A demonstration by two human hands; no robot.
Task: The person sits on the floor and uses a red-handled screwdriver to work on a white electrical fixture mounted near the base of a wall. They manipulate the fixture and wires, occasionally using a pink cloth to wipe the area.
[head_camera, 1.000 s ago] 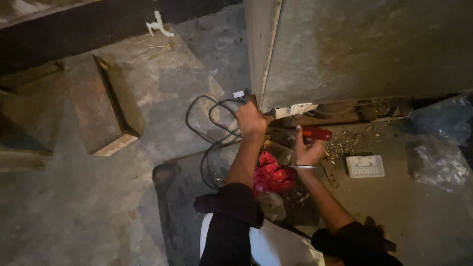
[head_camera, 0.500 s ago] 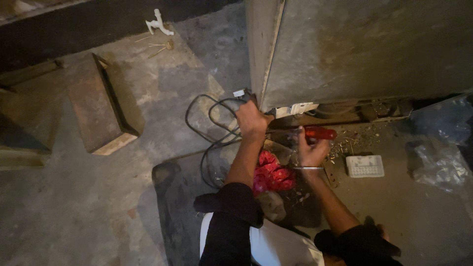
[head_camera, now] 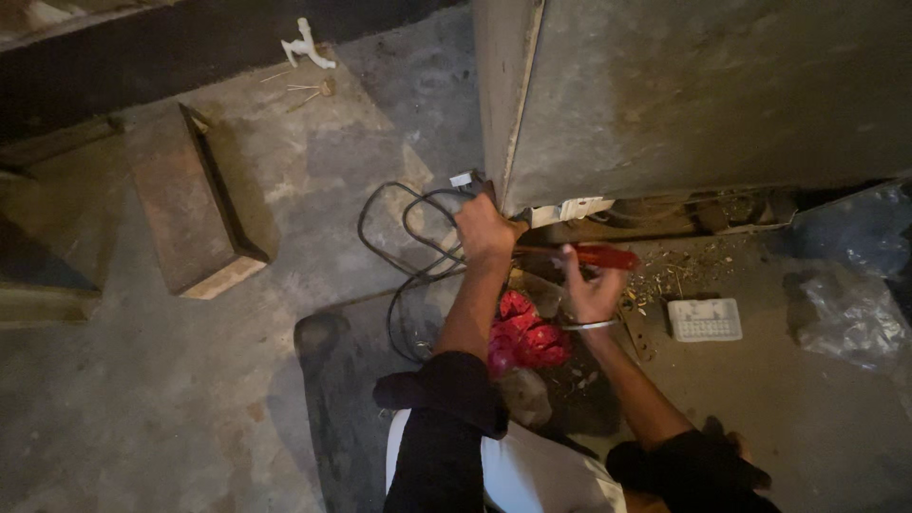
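Red-handled tool (head_camera: 600, 256) sits gripped in your right hand (head_camera: 591, 290) (a metal bangle on that wrist), just below the grey cabinet's (head_camera: 703, 95) bottom edge. Your left hand (head_camera: 484, 228) is closed at the cabinet's near corner, beside the black cable (head_camera: 404, 252). Red cloth (head_camera: 524, 337) lies between your forearms.

The bare concrete floor (head_camera: 190, 399) carries a wooden block (head_camera: 195, 204) at the left, a looped black cable (head_camera: 408, 256) near the middle, a red crumpled cloth (head_camera: 527, 334), a small white ribbed tray (head_camera: 705, 319) among scattered debris, and clear plastic wrap (head_camera: 855, 313) at the right.
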